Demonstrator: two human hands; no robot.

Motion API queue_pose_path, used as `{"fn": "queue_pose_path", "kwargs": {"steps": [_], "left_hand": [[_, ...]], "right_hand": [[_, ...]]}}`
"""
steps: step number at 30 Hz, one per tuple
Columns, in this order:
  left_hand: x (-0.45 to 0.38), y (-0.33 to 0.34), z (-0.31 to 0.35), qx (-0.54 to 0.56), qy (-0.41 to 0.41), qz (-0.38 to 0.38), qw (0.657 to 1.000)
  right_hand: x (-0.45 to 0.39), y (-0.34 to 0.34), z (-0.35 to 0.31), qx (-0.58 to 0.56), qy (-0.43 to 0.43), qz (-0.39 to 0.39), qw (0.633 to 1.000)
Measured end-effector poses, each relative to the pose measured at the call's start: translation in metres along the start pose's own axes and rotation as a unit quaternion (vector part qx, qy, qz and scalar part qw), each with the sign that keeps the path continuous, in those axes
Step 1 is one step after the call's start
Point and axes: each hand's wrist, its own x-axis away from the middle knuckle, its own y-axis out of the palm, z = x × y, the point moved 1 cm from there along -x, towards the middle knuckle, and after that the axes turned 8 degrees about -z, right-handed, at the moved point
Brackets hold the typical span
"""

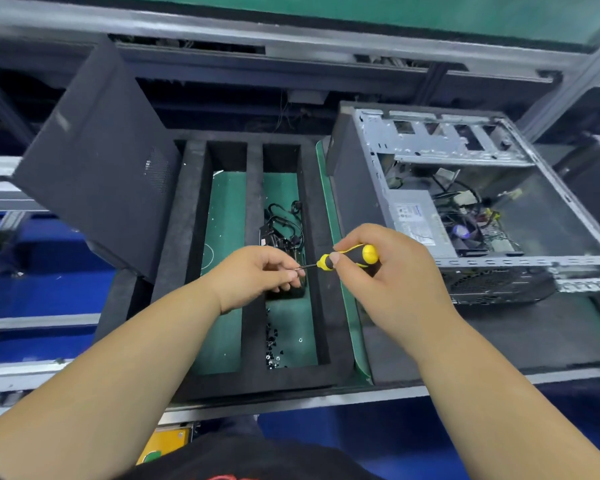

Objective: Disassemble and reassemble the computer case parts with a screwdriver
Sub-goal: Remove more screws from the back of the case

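Observation:
My right hand (388, 271) grips a yellow-and-black screwdriver (352, 257) by its handle, the thin shaft pointing left. My left hand (257, 271) pinches the shaft's tip with curled fingers; whether a screw sits there I cannot tell. Both hands hover above the black foam tray (184, 271). The open computer case (465, 202) lies on its side at the right, showing its power supply, cables and metal drive cage. A black side panel (97, 168) leans upright at the left.
Several small black screws (274, 348) lie in the tray's right compartment, near a black part with coiled cables (284, 226). Green matting lines the tray floor. An aluminium frame rail (291, 29) runs across the back. The bench's front edge is just below the tray.

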Motion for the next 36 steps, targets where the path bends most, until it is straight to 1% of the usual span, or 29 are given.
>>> {"fn": "queue_pose_path", "kwargs": {"steps": [4, 6, 7, 9, 12, 17, 20, 25, 31, 36], "left_hand": [[0.0, -0.002, 0.01, -0.01, 0.014, 0.037, 0.999], [0.0, -0.002, 0.014, -0.005, 0.012, 0.06, 0.998], [0.0, -0.001, 0.016, 0.015, 0.011, 0.065, 0.998], [-0.001, 0.005, 0.024, 0.1, 0.018, 0.063, 0.993], [-0.002, 0.017, 0.041, 0.215, 0.036, 0.052, 0.975], [-0.008, 0.044, 0.07, 0.298, 0.046, 0.036, 0.953], [-0.012, 0.065, 0.082, 0.318, 0.047, 0.026, 0.946], [-0.016, 0.105, 0.098, 0.34, 0.03, -0.016, 0.94], [-0.022, 0.143, 0.113, 0.381, 0.0, -0.012, 0.925], [-0.026, 0.169, 0.124, 0.353, -0.022, -0.027, 0.935]], "right_hand": [[0.002, -0.01, 0.0, -0.037, -0.003, 0.035, 0.999], [0.004, -0.017, 0.0, -0.075, -0.004, 0.059, 0.995], [0.006, -0.02, 0.001, -0.102, -0.004, 0.071, 0.992], [0.01, -0.028, 0.001, -0.152, -0.004, 0.098, 0.984], [0.021, -0.039, 0.002, -0.195, 0.003, 0.126, 0.973], [0.045, -0.058, 0.01, -0.227, 0.017, 0.167, 0.959], [0.062, -0.072, 0.016, -0.23, 0.029, 0.199, 0.952], [0.093, -0.09, 0.03, -0.254, 0.053, 0.234, 0.937], [0.123, -0.105, 0.045, -0.255, 0.066, 0.262, 0.928], [0.142, -0.113, 0.059, -0.243, 0.068, 0.294, 0.922]]}}
